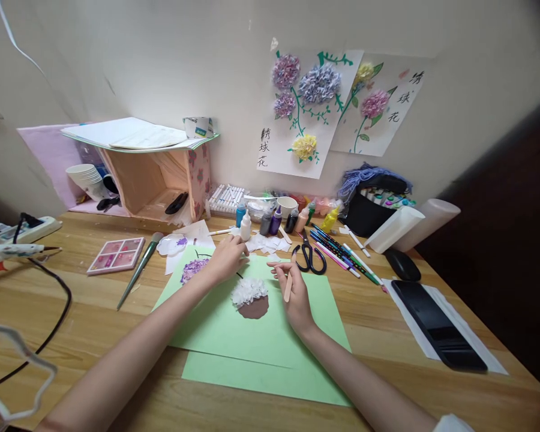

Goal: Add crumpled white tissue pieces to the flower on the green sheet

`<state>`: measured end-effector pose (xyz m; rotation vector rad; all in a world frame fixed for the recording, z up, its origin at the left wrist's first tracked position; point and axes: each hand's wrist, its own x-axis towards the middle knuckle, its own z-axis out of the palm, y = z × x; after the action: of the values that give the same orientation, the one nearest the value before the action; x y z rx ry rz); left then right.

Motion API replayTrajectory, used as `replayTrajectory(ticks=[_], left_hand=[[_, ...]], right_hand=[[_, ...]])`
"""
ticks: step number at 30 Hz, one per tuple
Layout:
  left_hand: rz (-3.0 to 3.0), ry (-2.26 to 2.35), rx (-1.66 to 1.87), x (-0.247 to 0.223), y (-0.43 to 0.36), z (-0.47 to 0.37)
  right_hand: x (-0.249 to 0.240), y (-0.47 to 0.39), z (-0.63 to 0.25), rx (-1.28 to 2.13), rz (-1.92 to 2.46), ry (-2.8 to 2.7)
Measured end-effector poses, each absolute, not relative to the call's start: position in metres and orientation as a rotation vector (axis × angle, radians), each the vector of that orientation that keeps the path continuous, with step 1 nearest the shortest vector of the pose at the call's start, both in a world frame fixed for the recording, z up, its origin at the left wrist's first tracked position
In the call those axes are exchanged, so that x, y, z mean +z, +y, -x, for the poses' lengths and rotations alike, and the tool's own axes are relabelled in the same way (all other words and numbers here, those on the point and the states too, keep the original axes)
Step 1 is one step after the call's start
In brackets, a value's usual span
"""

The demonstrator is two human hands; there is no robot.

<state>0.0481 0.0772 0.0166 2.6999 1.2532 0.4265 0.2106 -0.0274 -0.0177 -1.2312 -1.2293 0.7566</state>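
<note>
The left hand point(228, 257) reaches to the green paper's point(306, 336) far edge, near the white bottle point(245, 227) (whether its fingers touch each other, I cannot tell); the right hand's point(296, 294) fingers are clamped on a wooden stick point(288, 284). White petals point(249, 291) lie between the hands, on a brown patch point(254, 308). White pens point(227, 197) fill a tray, and the black pouch point(360, 216) holds markers point(382, 198)
</note>
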Motion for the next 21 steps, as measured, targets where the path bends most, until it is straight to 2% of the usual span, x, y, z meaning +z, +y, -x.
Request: replayTrajectory(ticks=[7,14,21], left_hand=[[-2.718,1.232,0.391,0.002,0.088,-0.058],[-2.426,1.050,0.479,0.031,0.059,-0.037],[-2.229,0.871,0.338,0.047,0.028,-0.032]], right_hand=[[-0.019,-0.028,-0.212,0.761,1.219,-1.235],[-0.020,-0.026,-0.213,0.732,1.161,-1.243],[-0.023,-0.032,-0.212,0.852,1.029,-1.383]])
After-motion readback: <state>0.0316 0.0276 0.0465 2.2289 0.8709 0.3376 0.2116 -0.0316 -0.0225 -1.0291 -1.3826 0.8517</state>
